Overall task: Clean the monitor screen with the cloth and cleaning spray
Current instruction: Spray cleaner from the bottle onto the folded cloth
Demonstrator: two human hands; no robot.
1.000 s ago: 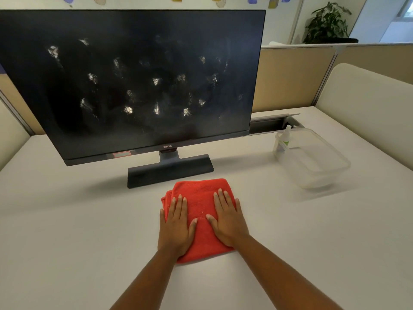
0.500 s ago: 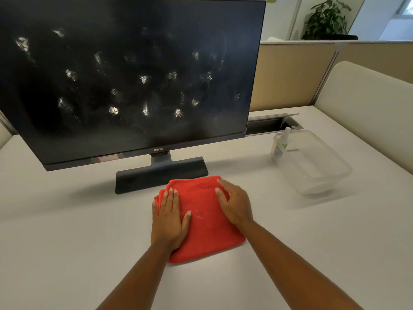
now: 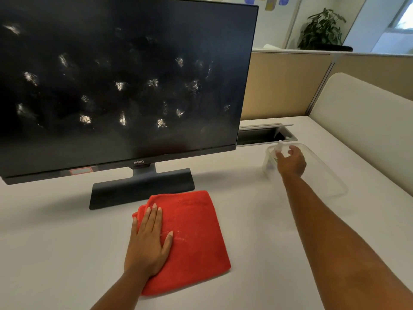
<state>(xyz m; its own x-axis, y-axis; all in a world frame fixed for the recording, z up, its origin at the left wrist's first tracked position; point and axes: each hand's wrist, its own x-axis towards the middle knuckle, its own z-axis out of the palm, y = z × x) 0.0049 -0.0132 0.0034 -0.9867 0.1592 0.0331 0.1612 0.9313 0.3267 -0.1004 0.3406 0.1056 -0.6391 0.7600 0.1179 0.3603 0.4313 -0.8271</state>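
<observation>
The black monitor [image 3: 125,81] stands on its dark base at the back of the white desk, its screen dotted with several whitish smudges. A folded red cloth [image 3: 192,238] lies flat in front of the base. My left hand [image 3: 148,240] rests palm down on the cloth's left part, fingers spread. My right hand [image 3: 290,161] reaches into the near corner of a clear plastic tub [image 3: 328,175], fingers curled apart around the small white spray bottle [image 3: 279,146]. The hand hides most of the bottle, and I cannot tell whether the fingers touch it.
An open cable tray slot [image 3: 263,135] sits in the desk behind the tub. Beige partition panels [image 3: 283,86] and a cream cushioned divider [image 3: 366,121] border the desk at back and right. A potted plant [image 3: 321,27] stands beyond.
My right hand has left the cloth and moved right and back to the spray bottle in the tub. The left hand has stayed on the cloth. My view has shifted closer.
</observation>
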